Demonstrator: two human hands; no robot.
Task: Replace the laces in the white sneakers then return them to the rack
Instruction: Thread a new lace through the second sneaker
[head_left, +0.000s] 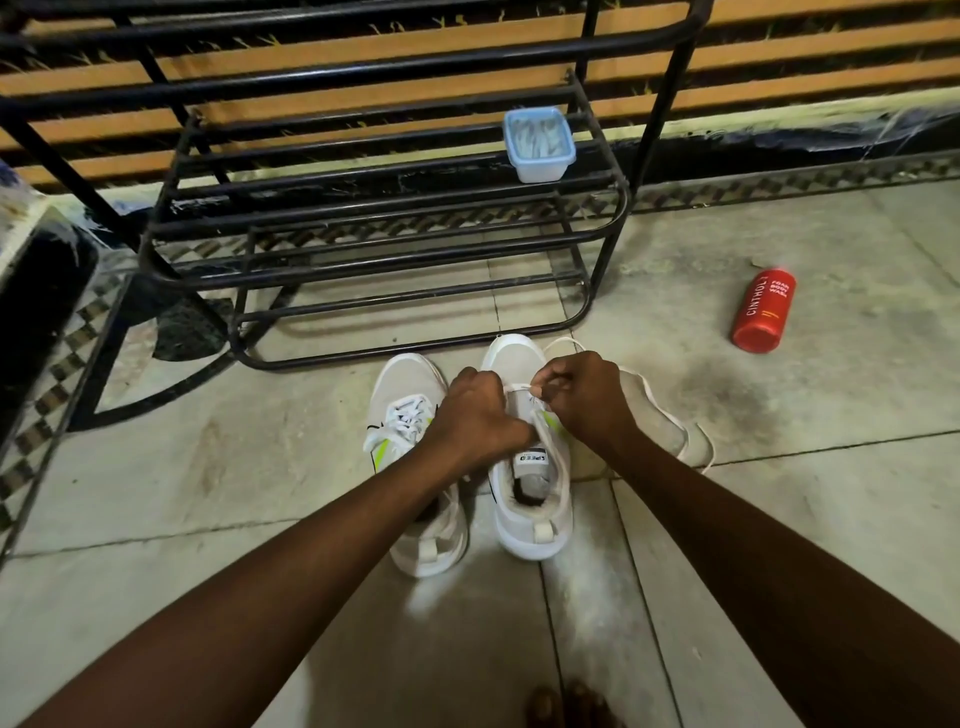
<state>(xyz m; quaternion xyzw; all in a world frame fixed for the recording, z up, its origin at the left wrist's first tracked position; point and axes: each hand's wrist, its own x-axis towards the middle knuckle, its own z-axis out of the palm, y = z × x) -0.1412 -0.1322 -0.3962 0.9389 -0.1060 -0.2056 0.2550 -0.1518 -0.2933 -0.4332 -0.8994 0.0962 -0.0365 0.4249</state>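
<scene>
Two white sneakers stand side by side on the floor in front of a black metal rack (618, 208). The left sneaker (410, 415) is laced. Both my hands work over the right sneaker (530, 509). My left hand (478, 410) grips the shoe's upper near the eyelets. My right hand (582, 395) pinches a white lace (670, 410) at the eyelets. The lace's loose length trails over the floor to the right of the shoe.
A clear plastic box with a blue rim (540, 145), holding white laces, sits on the rack's upper shelf. A red body-wash bottle (762, 310) lies on the floor at the right. A dark bundle (36, 291) sits at the left edge. My toes (566, 706) show at the bottom.
</scene>
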